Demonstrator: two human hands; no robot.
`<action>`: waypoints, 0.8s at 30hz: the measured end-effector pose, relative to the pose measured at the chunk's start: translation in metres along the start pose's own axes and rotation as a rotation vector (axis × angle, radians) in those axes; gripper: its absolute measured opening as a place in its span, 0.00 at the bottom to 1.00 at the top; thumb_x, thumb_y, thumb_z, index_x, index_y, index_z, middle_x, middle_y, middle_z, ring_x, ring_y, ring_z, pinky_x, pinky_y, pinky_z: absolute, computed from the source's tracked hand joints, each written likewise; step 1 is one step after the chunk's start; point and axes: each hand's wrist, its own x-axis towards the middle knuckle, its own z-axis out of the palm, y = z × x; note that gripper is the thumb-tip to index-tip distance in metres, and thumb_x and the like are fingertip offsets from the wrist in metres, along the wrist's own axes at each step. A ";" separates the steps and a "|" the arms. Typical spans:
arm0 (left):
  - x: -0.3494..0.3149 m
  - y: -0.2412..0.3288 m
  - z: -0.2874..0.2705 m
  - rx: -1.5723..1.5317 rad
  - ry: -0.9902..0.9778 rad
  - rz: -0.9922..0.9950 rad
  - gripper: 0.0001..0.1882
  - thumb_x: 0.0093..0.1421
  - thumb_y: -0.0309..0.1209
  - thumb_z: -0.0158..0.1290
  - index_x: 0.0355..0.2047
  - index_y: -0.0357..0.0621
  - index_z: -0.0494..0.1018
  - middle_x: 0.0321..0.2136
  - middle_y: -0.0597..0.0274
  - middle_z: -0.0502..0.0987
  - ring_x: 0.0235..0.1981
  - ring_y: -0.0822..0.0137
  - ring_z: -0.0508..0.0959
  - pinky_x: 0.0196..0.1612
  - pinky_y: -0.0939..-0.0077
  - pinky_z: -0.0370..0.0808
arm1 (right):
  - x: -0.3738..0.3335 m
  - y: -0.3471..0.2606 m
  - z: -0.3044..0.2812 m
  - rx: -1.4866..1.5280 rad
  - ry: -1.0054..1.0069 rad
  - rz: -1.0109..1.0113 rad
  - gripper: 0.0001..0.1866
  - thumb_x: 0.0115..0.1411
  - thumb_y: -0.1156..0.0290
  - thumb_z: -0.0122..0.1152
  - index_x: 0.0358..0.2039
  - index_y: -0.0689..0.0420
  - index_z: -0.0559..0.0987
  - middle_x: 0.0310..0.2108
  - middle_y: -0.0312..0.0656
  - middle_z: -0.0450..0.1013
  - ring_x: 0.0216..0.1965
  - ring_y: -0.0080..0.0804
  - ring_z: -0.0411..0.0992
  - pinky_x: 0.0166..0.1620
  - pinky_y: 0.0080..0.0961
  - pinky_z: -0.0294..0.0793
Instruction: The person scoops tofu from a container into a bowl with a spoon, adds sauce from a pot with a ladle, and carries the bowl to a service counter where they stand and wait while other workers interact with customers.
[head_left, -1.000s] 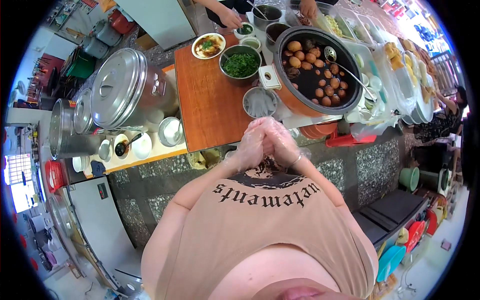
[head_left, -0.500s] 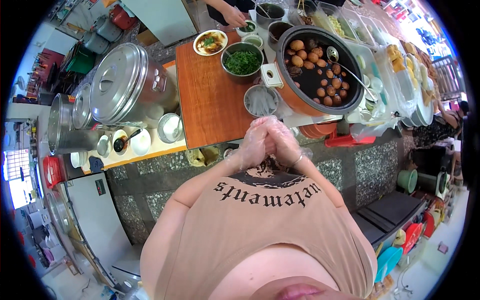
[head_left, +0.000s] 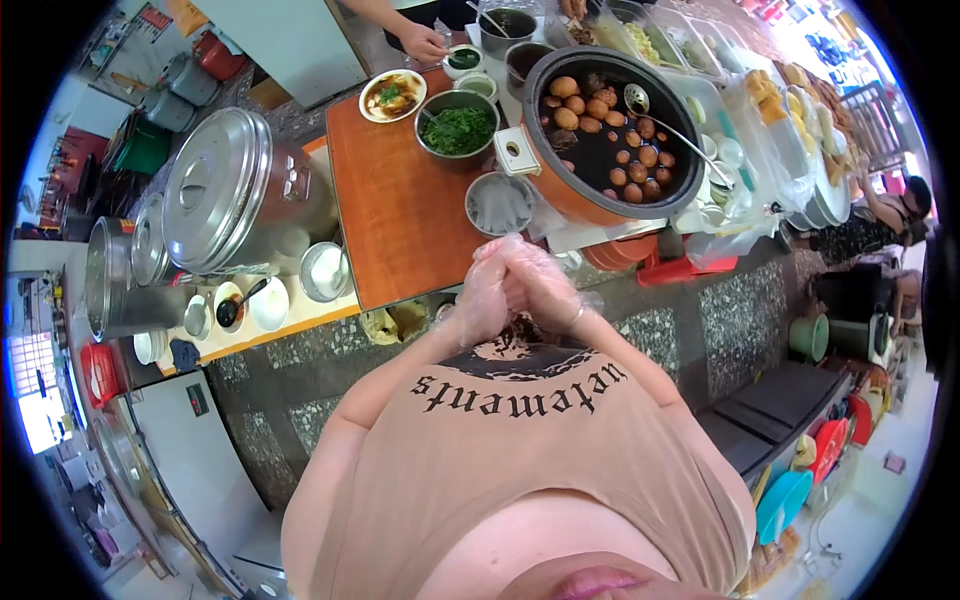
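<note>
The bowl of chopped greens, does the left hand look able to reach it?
Probably yes: the left hand could pass over the table, beside the nearer bowl, to the uncovered greens. First, it may need to separate from the right hand pressed against it.

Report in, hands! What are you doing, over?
Left hand and right hand together, clear gloves on. Metal bowl just beyond. Big orange pot further right.

Clear plastic gloves (head_left: 482,292), thin, crinkled, pressed together, loose at wrists; round metal bowl (head_left: 469,209), upright, open-topped, just beyond glove tips; translucent whitish contents (head_left: 500,204) inside, too indistinct to name
</note>
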 end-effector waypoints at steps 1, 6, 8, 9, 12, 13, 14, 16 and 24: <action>0.000 -0.001 0.001 -0.005 0.076 -0.014 0.09 0.66 0.34 0.39 0.30 0.50 0.66 0.25 0.70 0.69 0.24 0.76 0.70 0.23 0.82 0.65 | 0.000 -0.001 0.001 -0.010 0.018 0.020 0.13 0.62 0.59 0.52 0.41 0.53 0.77 0.32 0.31 0.74 0.30 0.17 0.71 0.33 0.14 0.70; 0.002 -0.001 -0.004 -0.021 0.035 -0.045 0.09 0.66 0.35 0.39 0.29 0.52 0.65 0.22 0.71 0.67 0.20 0.76 0.66 0.21 0.82 0.61 | -0.002 0.000 -0.001 0.096 -0.032 0.055 0.15 0.64 0.58 0.51 0.42 0.55 0.77 0.36 0.34 0.74 0.35 0.19 0.71 0.38 0.16 0.71; 0.003 -0.002 -0.004 -0.038 0.019 -0.045 0.10 0.66 0.36 0.39 0.28 0.52 0.64 0.21 0.72 0.65 0.19 0.76 0.65 0.20 0.82 0.60 | -0.003 -0.002 -0.001 0.094 -0.047 0.030 0.16 0.64 0.58 0.50 0.42 0.56 0.76 0.38 0.35 0.74 0.37 0.20 0.71 0.41 0.17 0.71; 0.001 0.001 0.004 -0.027 0.057 -0.044 0.10 0.66 0.36 0.39 0.27 0.52 0.63 0.19 0.73 0.63 0.18 0.77 0.63 0.19 0.82 0.58 | -0.003 -0.003 -0.002 0.068 -0.055 0.013 0.16 0.64 0.58 0.50 0.42 0.57 0.76 0.38 0.36 0.74 0.39 0.21 0.71 0.43 0.18 0.71; 0.001 -0.001 0.002 -0.017 0.083 -0.043 0.11 0.66 0.36 0.39 0.25 0.52 0.61 0.16 0.74 0.60 0.16 0.77 0.61 0.18 0.81 0.56 | -0.004 -0.003 -0.002 0.058 -0.056 0.022 0.17 0.65 0.58 0.49 0.43 0.57 0.76 0.39 0.36 0.74 0.40 0.22 0.71 0.45 0.19 0.70; 0.001 -0.002 0.000 -0.017 0.076 -0.043 0.12 0.66 0.36 0.39 0.24 0.52 0.61 0.16 0.74 0.59 0.16 0.77 0.60 0.18 0.81 0.56 | -0.005 -0.003 -0.002 0.074 -0.047 0.050 0.17 0.65 0.58 0.49 0.43 0.57 0.76 0.39 0.36 0.74 0.40 0.23 0.71 0.45 0.19 0.70; 0.001 -0.002 -0.001 -0.018 0.068 -0.043 0.12 0.66 0.36 0.39 0.23 0.52 0.61 0.15 0.74 0.59 0.16 0.77 0.60 0.18 0.81 0.55 | -0.004 -0.002 -0.003 0.074 -0.047 0.049 0.17 0.65 0.58 0.49 0.43 0.57 0.76 0.39 0.36 0.74 0.40 0.23 0.71 0.45 0.19 0.70; 0.001 -0.002 0.001 -0.020 0.064 -0.057 0.14 0.66 0.36 0.39 0.22 0.52 0.60 0.14 0.74 0.58 0.15 0.77 0.60 0.18 0.81 0.55 | -0.003 0.001 -0.005 0.036 -0.050 -0.006 0.17 0.65 0.58 0.50 0.44 0.57 0.76 0.39 0.36 0.74 0.40 0.22 0.72 0.44 0.19 0.71; -0.003 0.003 0.013 -0.047 0.097 -0.057 0.14 0.67 0.39 0.40 0.24 0.51 0.64 0.18 0.72 0.65 0.19 0.76 0.66 0.21 0.82 0.61 | -0.001 0.003 -0.005 0.063 -0.031 0.013 0.16 0.64 0.58 0.51 0.43 0.56 0.77 0.39 0.35 0.74 0.38 0.21 0.72 0.42 0.18 0.71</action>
